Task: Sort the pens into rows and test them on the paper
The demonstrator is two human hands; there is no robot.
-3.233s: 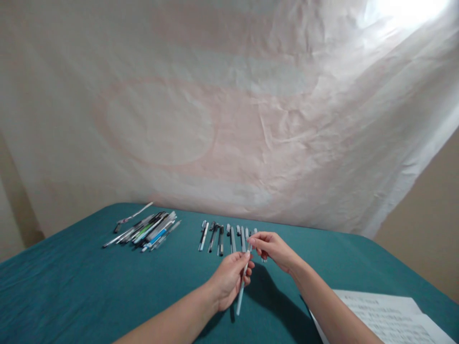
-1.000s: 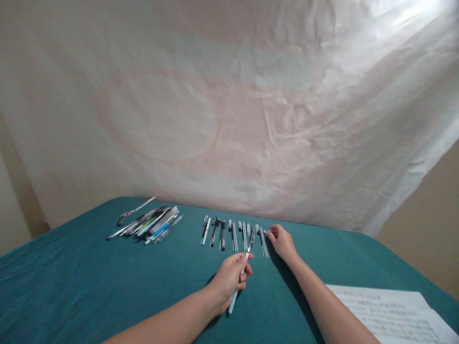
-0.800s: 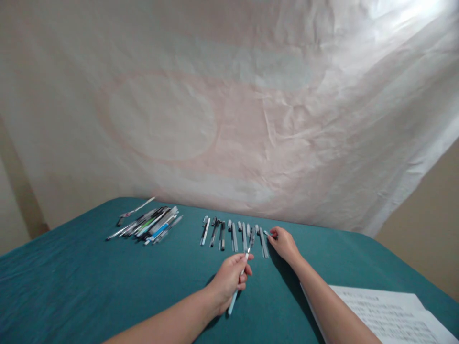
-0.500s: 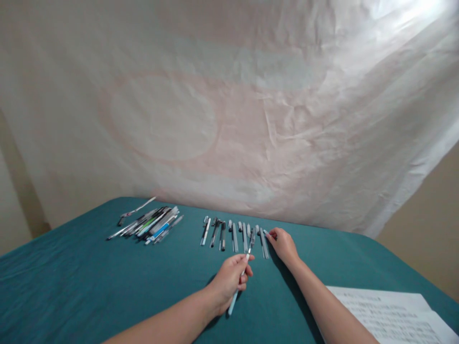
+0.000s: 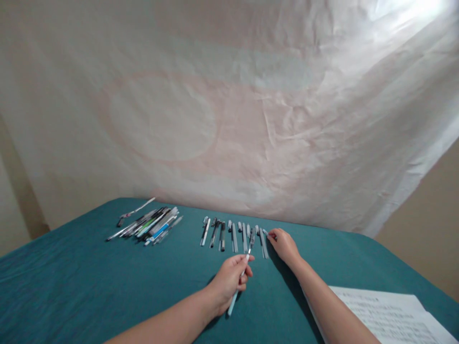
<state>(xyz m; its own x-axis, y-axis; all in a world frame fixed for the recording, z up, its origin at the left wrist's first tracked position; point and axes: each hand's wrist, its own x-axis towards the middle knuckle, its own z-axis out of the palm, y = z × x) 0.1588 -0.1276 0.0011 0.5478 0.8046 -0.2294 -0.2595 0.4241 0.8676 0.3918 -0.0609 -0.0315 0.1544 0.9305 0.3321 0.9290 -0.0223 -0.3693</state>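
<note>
Pale pen [image 5: 233,302] held in L hand [image 5: 228,278]; R hand [image 5: 284,244] touches small cap [image 5: 265,232], grip unclear, beside pen row [image 5: 234,238] on green tbl [image 5: 143,286].

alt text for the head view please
A left hand holds a slim pale pen; the right hand touches a small pale piece beside a row of pens on teal cloth. A pile of pens lies left, paper lower right.
</note>
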